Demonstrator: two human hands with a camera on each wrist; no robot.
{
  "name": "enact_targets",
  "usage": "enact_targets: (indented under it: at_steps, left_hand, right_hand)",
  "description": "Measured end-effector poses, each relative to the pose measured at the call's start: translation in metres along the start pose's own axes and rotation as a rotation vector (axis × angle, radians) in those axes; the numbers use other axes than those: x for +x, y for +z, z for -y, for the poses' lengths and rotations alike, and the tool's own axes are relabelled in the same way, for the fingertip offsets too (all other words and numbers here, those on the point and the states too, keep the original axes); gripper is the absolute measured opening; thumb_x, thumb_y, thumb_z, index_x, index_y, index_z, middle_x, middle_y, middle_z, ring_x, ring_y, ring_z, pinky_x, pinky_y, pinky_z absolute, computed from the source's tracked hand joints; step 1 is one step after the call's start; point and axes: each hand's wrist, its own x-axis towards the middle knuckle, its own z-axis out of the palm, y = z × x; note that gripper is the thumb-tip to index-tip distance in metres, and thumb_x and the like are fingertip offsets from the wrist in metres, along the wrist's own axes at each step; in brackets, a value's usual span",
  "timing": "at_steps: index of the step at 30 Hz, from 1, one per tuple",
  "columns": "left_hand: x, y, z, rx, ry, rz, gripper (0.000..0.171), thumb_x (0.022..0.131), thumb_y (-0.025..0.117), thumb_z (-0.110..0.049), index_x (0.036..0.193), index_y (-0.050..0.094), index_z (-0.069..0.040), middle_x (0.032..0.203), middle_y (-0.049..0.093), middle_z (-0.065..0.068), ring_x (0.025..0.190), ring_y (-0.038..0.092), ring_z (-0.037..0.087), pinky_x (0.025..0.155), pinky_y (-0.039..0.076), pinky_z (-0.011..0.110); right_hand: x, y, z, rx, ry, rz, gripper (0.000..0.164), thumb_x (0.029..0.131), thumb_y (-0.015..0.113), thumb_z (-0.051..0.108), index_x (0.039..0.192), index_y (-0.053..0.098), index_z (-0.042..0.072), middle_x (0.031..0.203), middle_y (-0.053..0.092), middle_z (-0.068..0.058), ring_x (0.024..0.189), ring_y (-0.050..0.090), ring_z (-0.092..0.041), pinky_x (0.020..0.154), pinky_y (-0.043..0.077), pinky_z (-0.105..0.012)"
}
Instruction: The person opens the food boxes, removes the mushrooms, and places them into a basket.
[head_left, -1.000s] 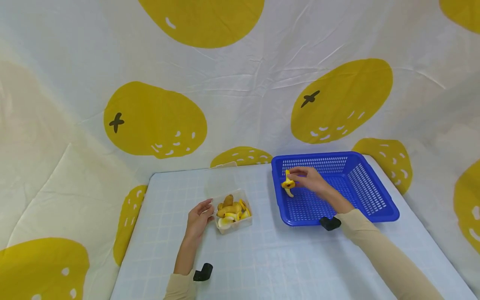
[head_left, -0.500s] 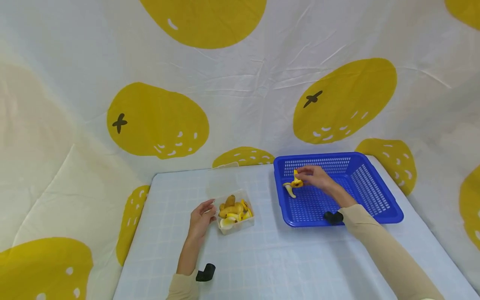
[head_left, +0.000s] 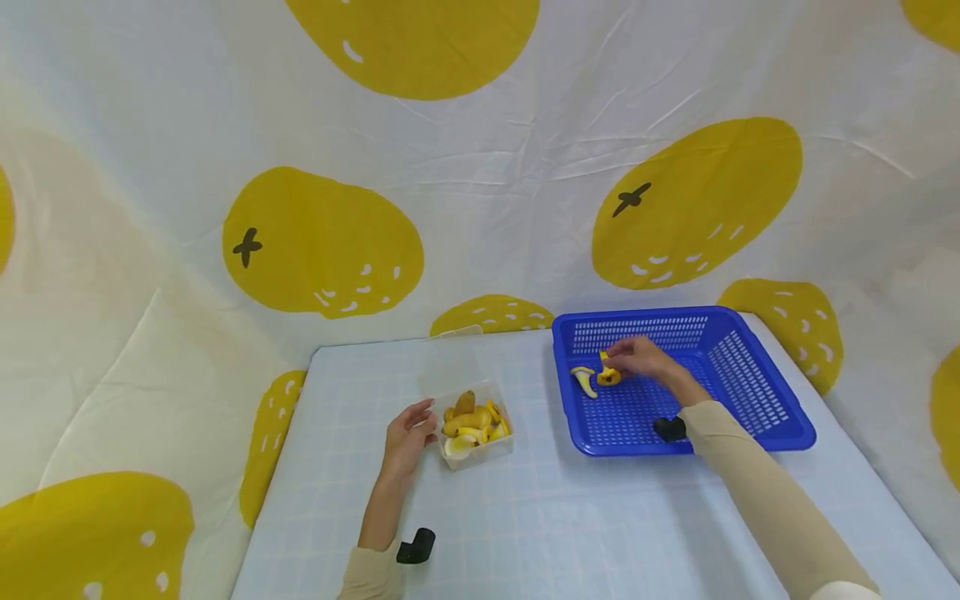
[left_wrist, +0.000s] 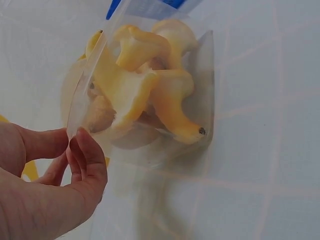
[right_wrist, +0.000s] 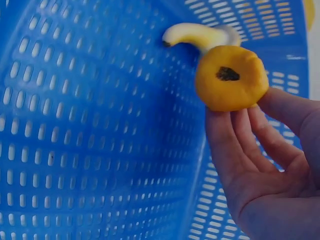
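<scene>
Holding a yellow, mushroom-shaped piece (right_wrist: 231, 80) with a dark spot in its round end, using the right hand (head_left: 637, 357), at the right of the head view. Gripping it between thumb and fingers, with the round end facing the camera in the right wrist view. Keeping it inside a big blue plastic basket (head_left: 637, 421) full of little slots, near the basket's left wall. Can't tell if it touches the bottom. Just left of it, inside the basket too, see a curved white-and-yellow piece (head_left: 585, 382) lying with its thin tip toward the bottom of the frame.

With the left hand (head_left: 407, 437), pinching the rim of a small clear plastic box (head_left: 483, 452) between thumb and finger, a bit below the middle of the head view. Inside the box, see plump brown pieces (head_left: 471, 421) and yellow-and-white pieces (head_left: 497, 417) heaped together. Behind the box, see a clear plastic lid (head_left: 452, 362) opened out toward the top of the frame.

Under box and basket, see a pale blue cloth (head_left: 517, 517) with faint lines. At the top, see a white sheet (head_left: 510, 208) with big yellow fruit shapes.
</scene>
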Motion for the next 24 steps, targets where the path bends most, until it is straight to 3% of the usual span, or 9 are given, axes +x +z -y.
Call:
enact_targets:
  at_steps: [6,11,19,24]
  left_hand:
    - [-0.001,0.001,-0.001,0.002,-0.002,-0.005,0.04,0.099,0.062,0.003,0.138,0.056,0.009,0.113,0.062,0.016,0.08,0.059,0.012,0.067,0.055,0.02]
    - [-0.001,0.0,0.0,-0.003,-0.018,-0.001,0.04,0.1,0.062,0.002,0.139,0.056,0.008,0.115,0.061,0.017,0.08,0.058,0.013,0.067,0.054,0.021]
    - [0.0,0.001,0.002,0.0,-0.03,0.013,0.041,0.1,0.062,0.001,0.14,0.056,0.008,0.117,0.061,0.018,0.083,0.059,0.014,0.068,0.055,0.023]
    - [-0.001,0.0,0.0,0.015,-0.018,0.001,0.04,0.1,0.062,0.0,0.139,0.057,0.007,0.115,0.062,0.017,0.083,0.058,0.012,0.068,0.055,0.022]
  right_hand:
    - [0.014,0.004,-0.017,-0.099,0.038,0.008,0.032,0.099,0.067,0.01,0.115,0.063,-0.016,0.101,0.069,-0.021,0.085,0.067,-0.023,0.077,0.061,-0.037]
    - [0.021,0.012,-0.023,-0.161,0.052,-0.011,0.032,0.098,0.067,0.014,0.11,0.066,-0.016,0.096,0.069,-0.019,0.079,0.065,-0.021,0.07,0.06,-0.033]
    - [0.018,0.018,-0.017,-0.208,0.104,0.005,0.041,0.104,0.058,0.018,0.121,0.06,-0.02,0.104,0.068,-0.025,0.087,0.068,-0.027,0.077,0.061,-0.039]
    - [0.013,0.015,-0.004,-0.287,0.069,-0.008,0.039,0.103,0.057,0.015,0.12,0.06,-0.02,0.107,0.067,-0.028,0.092,0.066,-0.033,0.08,0.059,-0.043]
